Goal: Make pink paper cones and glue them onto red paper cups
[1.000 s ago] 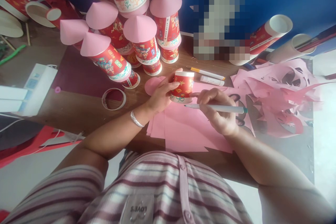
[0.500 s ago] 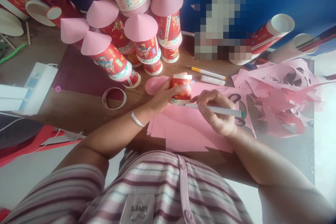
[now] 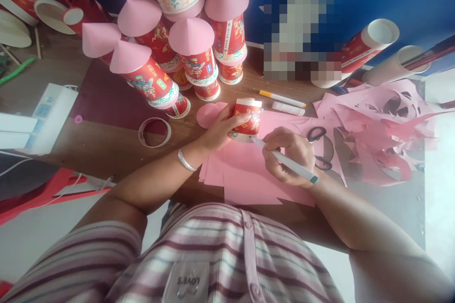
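Note:
My left hand (image 3: 222, 129) is wrapped round a small red paper cup (image 3: 251, 112) with gold patterns and white bands, held over pink paper (image 3: 254, 180). Green drawn marks show on the cup's lower white band. Between the fingers of my right hand (image 3: 288, 155) is a white marker (image 3: 296, 166) with a green end, its tip at the cup's lower white band. A pink paper disc (image 3: 207, 115) lies beside my left hand. Just right of my right hand are black-handled scissors (image 3: 323, 163).
Red cup towers with pink cone tops (image 3: 192, 37) stand at the back left. A tape roll (image 3: 154, 145) lies left. An orange-and-white marker (image 3: 282, 99) and a white cap-like tube (image 3: 287, 108) lie behind the cup. Pink scraps (image 3: 387, 128) heap up at right.
My right hand has turned and shifted slightly, so the marker now slopes more steeply, its rear end lower. The cup has tilted a little in my left hand.

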The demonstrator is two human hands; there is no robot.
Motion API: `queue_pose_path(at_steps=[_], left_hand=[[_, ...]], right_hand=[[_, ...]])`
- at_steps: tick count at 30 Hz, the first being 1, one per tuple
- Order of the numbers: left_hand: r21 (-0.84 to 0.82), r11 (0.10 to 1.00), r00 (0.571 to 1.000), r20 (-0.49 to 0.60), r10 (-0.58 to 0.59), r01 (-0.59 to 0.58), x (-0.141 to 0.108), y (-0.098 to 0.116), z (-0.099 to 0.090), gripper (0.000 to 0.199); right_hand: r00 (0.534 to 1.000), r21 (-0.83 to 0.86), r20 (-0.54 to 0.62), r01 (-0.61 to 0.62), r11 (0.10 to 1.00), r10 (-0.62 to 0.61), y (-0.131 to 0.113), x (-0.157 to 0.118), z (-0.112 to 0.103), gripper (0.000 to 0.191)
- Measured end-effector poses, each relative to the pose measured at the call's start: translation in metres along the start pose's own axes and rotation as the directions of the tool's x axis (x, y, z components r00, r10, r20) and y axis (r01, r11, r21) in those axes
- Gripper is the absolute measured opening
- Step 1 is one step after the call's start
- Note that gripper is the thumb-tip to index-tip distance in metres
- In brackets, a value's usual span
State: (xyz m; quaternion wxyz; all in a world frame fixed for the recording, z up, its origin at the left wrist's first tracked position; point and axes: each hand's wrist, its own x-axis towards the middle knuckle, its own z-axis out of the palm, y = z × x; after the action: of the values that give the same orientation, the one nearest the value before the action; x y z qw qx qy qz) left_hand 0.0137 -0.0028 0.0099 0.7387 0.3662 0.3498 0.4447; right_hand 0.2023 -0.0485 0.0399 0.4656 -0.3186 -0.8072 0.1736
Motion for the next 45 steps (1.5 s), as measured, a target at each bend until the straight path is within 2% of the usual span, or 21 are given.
queue_pose_path(at_steps=[14,29,36,45], left_hand=[[0.001,1.0,1.0,0.0,-0.011,0.011,0.0009,0.0,-0.0001,0.035],[0.012,1.0,1.0,-0.003,-0.016,0.016,0.0007,0.0005,-0.0005,0.036],[-0.001,1.0,1.0,0.005,-0.005,0.005,0.0009,-0.0005,-0.0005,0.032],[-0.015,1.0,1.0,-0.007,-0.009,0.009,-0.0001,0.0,0.0012,0.038]], right_hand=[[0.999,-0.06,-0.022,0.022,0.998,-0.023,0.0022,-0.0009,0.0008,0.02],[0.999,-0.009,-0.016,0.035,0.999,-0.035,0.0028,-0.001,0.0017,0.024],[1.0,-0.029,0.003,0.028,0.999,-0.028,0.0025,-0.0023,0.0024,0.021],[0.999,-0.05,0.005,0.033,0.998,-0.032,0.0013,-0.0013,0.0023,0.023]])
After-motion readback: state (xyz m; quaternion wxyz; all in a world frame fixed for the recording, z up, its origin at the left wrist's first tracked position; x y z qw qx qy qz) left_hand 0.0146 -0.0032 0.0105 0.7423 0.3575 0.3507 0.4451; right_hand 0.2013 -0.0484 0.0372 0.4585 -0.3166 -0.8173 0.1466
